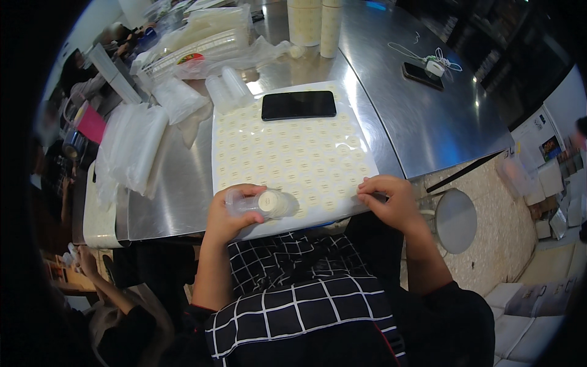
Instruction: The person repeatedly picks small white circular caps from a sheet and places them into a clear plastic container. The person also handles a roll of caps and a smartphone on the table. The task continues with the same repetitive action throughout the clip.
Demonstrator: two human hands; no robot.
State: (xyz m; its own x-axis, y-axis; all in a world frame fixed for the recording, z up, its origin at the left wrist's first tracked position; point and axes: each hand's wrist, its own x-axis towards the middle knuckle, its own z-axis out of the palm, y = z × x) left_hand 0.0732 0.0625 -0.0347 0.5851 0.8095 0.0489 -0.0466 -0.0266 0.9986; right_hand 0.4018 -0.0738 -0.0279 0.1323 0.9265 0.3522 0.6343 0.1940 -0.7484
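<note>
A large sheet of round cream stickers (287,147) lies before me on the metal table. My left hand (227,214) is wrapped round a clear plastic cup (244,203), which lies on its side over the sheet's near left part. A round cream sticker (268,202) shows at the cup's right end. My right hand (391,200) is at the sheet's near right edge, with thumb and forefinger pinched together. What sits between those fingertips, if anything, is too small to make out. A black phone (299,105) rests on the sheet's far part.
Clear cups (228,87) lie at the sheet's far left corner. Plastic-wrapped sleeves (131,144) are on the left. Rolls of stickers (304,24) stand at the back. Another phone with a cable (422,76) lies right. A round stool (456,221) is below. Another person's arm (101,278) shows lower left.
</note>
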